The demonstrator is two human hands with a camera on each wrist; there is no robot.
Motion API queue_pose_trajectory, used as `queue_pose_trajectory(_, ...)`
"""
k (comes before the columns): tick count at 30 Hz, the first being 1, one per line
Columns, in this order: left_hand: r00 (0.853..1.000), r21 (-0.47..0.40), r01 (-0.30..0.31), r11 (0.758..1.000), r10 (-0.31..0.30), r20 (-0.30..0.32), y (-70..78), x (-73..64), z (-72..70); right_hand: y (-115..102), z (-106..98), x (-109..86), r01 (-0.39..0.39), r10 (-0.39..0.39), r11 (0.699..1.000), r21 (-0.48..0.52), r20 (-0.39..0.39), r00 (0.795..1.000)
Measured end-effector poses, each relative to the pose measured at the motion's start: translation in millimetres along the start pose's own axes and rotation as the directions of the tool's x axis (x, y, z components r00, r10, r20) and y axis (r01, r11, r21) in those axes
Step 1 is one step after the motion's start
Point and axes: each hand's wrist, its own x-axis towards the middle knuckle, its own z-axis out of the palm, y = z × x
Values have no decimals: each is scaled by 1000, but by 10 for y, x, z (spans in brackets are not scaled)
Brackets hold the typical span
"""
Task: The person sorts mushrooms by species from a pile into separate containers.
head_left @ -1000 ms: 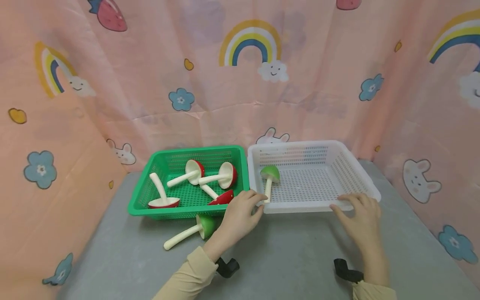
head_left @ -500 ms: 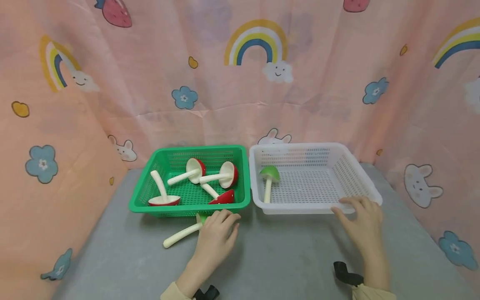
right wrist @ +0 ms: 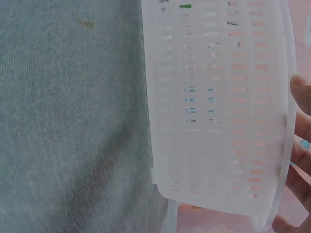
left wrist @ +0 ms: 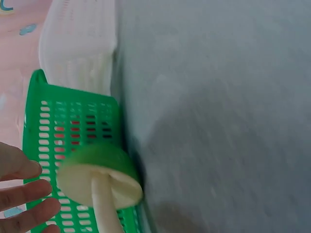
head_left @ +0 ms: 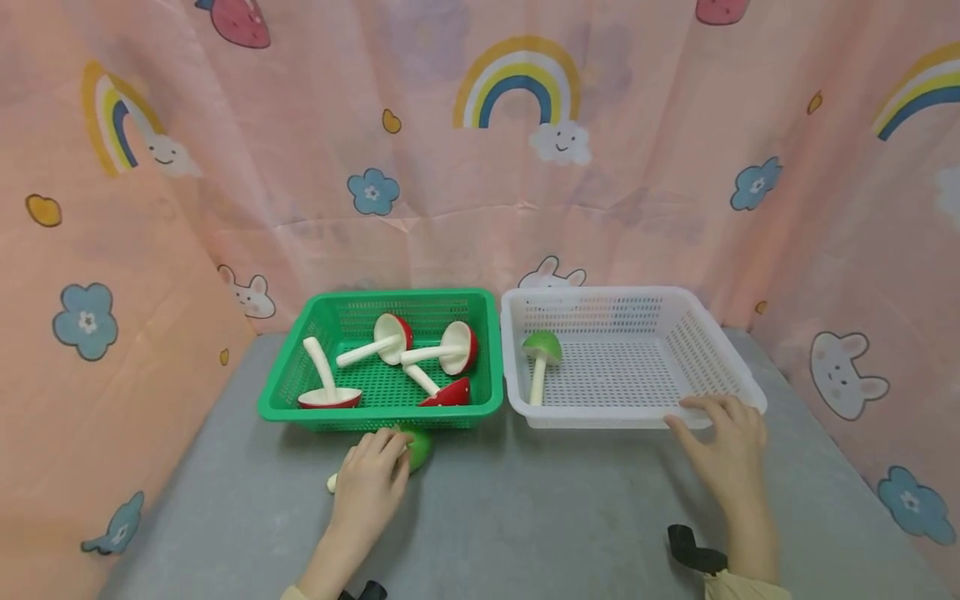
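My left hand [head_left: 371, 479] is over a toy mushroom with a green cap [head_left: 421, 447] and pale stem, which lies on the table in front of the green basket [head_left: 322, 415]. The left wrist view shows its fingers [left wrist: 36, 191] spread beside the mushroom cap [left wrist: 99, 162], with a gap between; part of the stem is hidden in the head view. My right hand [head_left: 727, 450] holds the front rim of the white basket [head_left: 600, 417] near its right corner. In the right wrist view, the fingers [right wrist: 302, 150] lie along that rim.
Several red-capped toy mushrooms [head_left: 457, 348] lie in the green basket. Another green-capped mushroom [head_left: 542, 346] lies at the left inside the white basket, which stands beside the green one. A patterned pink curtain [head_left: 300, 167] hangs behind the grey table [head_left: 525, 517].
My left hand has left the white basket's left front corner and moved left and toward me, over the green mushroom. My right hand has stayed on the rim.
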Motion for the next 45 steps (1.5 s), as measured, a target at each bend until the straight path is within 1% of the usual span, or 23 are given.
queue_pose_trajectory(2,1000,17,-5,1000,5,-1,-50,-22,-6,9,-4,-5,4,-4,1000,4,-7,1000)
queue_pose_trajectory(6,1000,47,-11,999,10,28,-160,-56,-16,2,-14,-17,3,-3,1000,7,-6,1000)
queue_pose_trajectory(10,996,83,-35,996,28,84,-299,-80,-13,-17,-11,-13,-10,10,1000,-9,9,1000)
queue_pose_trajectory(14,990,144,-73,987,54,132,-428,-99,-2,-20,-8,5,-3,3,1000,-13,2,1000)
queue_pose_trajectory(17,982,173,-94,980,62,181,-497,-105,-2,-18,-12,10,7,-7,1000,-8,-7,1000)
queue_pose_trajectory(20,969,182,-115,977,70,237,-541,-109,0,-16,-13,7,13,-13,1000,-3,-8,1000)
queue_pose_trajectory(22,961,190,-134,973,81,263,-562,-112,6,-17,-13,5,15,-15,1000,-2,-7,1000)
queue_pose_trajectory(24,956,195,-156,968,98,277,-579,-115,14,-19,-13,4,12,-12,1000,-2,-6,1000)
queue_pose_trajectory(27,953,196,-178,964,120,277,-599,-122,25,-23,-14,4,6,-6,1000,-6,-2,1000)
queue_pose_trajectory(32,958,176,-188,966,141,249,-600,-135,27,-25,-20,3,-1,1,1000,-11,0,1000)
queue_pose_trajectory(34,961,170,-184,968,140,240,-589,-138,20,-27,-19,1,-3,3,1000,-14,2,1000)
queue_pose_trajectory(39,960,158,-161,974,118,252,-545,-159,5,-29,-13,-3,-6,7,1000,-18,7,1000)
queue_pose_trajectory(41,962,148,-154,977,114,248,-526,-169,-1,-28,-10,-1,-5,5,1000,-17,5,1000)
queue_pose_trajectory(43,966,134,-155,979,122,229,-501,-174,-11,-25,-10,4,-3,3,1000,-14,-1,1000)
queue_pose_trajectory(45,969,118,-170,978,144,202,-471,-177,-20,-23,-8,5,-2,2,1000,-12,-3,1000)
